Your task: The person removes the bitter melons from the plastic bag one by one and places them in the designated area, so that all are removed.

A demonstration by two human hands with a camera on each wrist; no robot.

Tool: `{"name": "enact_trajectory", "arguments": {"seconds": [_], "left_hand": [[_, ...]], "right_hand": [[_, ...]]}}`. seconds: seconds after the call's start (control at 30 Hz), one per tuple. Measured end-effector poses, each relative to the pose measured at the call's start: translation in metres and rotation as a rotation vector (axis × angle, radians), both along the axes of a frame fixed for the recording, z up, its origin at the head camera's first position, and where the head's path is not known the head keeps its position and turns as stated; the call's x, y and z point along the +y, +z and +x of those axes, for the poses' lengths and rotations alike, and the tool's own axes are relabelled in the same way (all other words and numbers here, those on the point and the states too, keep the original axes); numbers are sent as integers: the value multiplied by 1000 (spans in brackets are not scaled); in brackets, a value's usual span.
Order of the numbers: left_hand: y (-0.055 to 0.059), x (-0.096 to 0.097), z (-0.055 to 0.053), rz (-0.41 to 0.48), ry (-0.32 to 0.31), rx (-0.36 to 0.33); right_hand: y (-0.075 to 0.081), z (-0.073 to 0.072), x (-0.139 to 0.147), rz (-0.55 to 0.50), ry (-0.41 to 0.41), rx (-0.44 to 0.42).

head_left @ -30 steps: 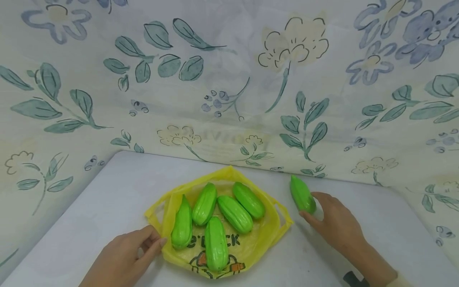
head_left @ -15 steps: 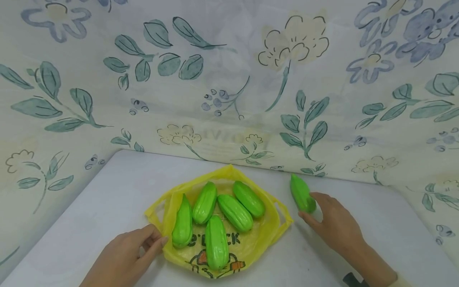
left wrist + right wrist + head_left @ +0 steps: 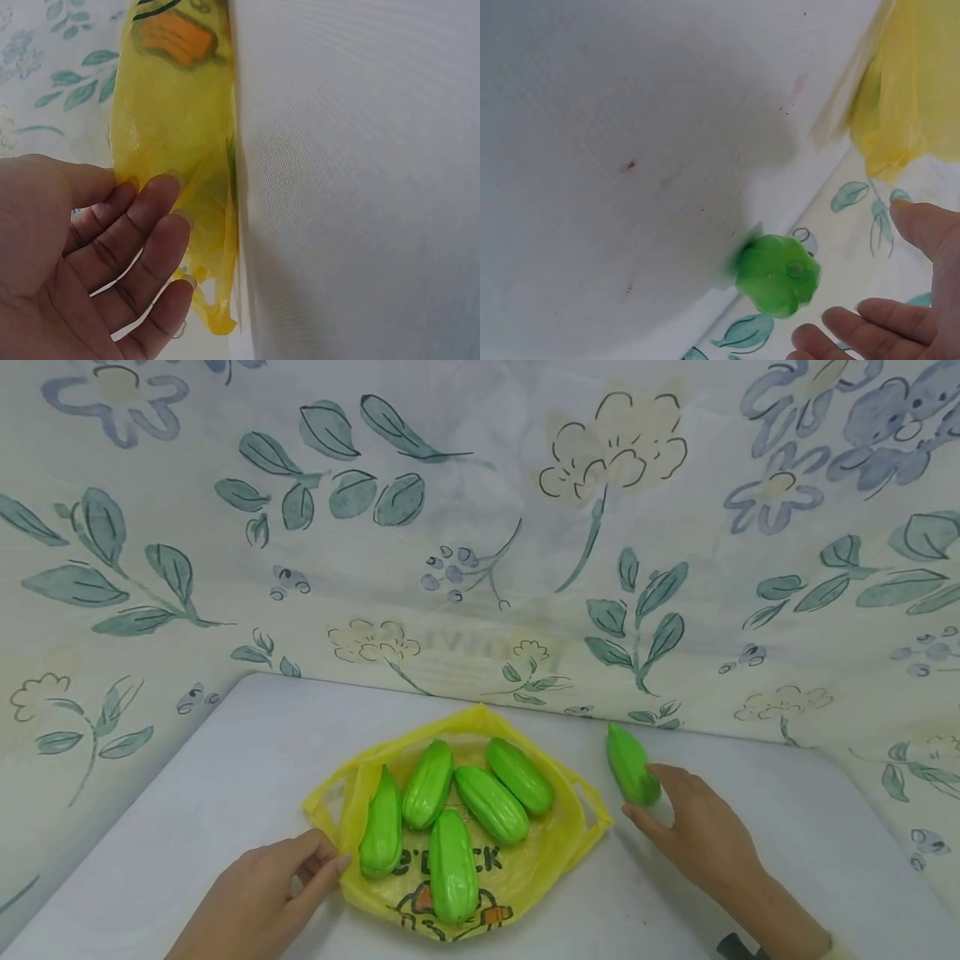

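Observation:
A yellow plastic bag [image 3: 536, 877] lies spread open on the white table, with black lettering and a cartoon print inside. Several glossy green ridged gourds [image 3: 491, 806] rest in it. My left hand [image 3: 262, 889] pinches the bag's left edge between thumb and fingers, as the left wrist view also shows on the yellow film [image 3: 169, 112]. One more green gourd [image 3: 628, 760] lies on the table right of the bag. Beside its near end is my right hand [image 3: 701, 827], thumb and fingers spread apart. In the right wrist view a gap shows between the fingers [image 3: 881, 322] and the gourd's blunt end [image 3: 778, 276].
The white table [image 3: 247, 760] ends at a cloth backdrop [image 3: 480, 560] printed with leaves and flowers, which rises behind and along the sides. A looped bag handle [image 3: 596, 814] reaches toward the right hand. A small black object [image 3: 738, 943] shows beneath the right forearm.

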State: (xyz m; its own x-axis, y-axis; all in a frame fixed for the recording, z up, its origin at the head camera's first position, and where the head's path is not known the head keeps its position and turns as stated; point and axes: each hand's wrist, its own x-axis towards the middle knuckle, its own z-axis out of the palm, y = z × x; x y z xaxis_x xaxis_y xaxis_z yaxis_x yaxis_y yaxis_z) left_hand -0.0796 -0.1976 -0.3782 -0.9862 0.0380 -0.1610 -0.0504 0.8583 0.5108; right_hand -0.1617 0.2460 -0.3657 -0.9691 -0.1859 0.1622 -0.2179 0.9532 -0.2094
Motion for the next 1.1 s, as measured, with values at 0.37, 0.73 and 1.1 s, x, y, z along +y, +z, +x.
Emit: {"name": "enact_trajectory", "arguments": {"seconds": [0.37, 0.73, 1.1], "left_hand": [[-1, -1, 1, -3, -3, 6], [-1, -1, 0, -5, 2, -11], [-1, -1, 1, -6, -1, -1]], "right_hand": [[1, 1, -2, 5, -7, -11], [1, 5, -3, 7, 9, 17], [1, 6, -3, 6, 10, 23]]}}
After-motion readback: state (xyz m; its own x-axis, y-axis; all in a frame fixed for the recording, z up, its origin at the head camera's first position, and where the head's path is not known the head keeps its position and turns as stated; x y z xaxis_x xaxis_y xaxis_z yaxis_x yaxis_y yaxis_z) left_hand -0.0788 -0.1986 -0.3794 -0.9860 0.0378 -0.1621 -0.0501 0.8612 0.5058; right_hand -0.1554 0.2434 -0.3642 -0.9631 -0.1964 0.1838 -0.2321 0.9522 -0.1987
